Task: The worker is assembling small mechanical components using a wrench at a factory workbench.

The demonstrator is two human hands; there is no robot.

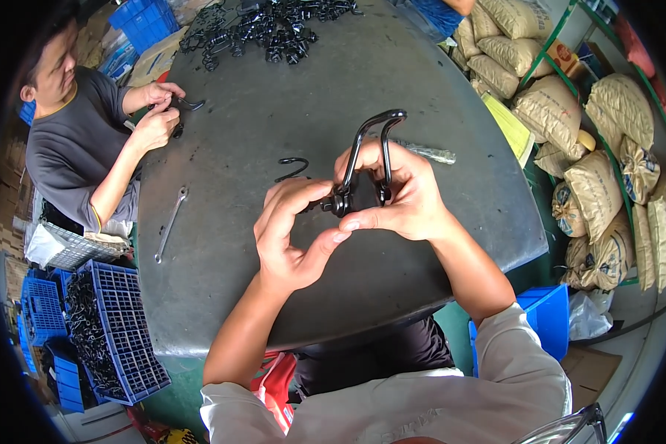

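Above the middle of the grey table, nearer its front edge, a black metal shackle is held up in both hands, its curved bow pointing away from the person and its two legs running down to a dark fitting at the open end. It looks like stiff, solid steel: fairly heavy for its size, not fragile, with a smooth coated surface that could slip in the fingers. The straight legs just above the fitting seem the surest place to grasp it.

The right hand wraps around the legs from the right, fingers curled over the far side and thumb stretched across below, clamping the piece firmly. The left hand comes up from the lower left, fingers bent and thumb raised to meet the right thumb, its fingertips pinching at the fitting. Both forearms rise from the front edge, wrists cocked inward.

Just beyond the hands a loose black hook lies on the table, with a wrench nearer the left edge. A pile of black hardware sits at the far edge. A co-worker sits at the left edge.
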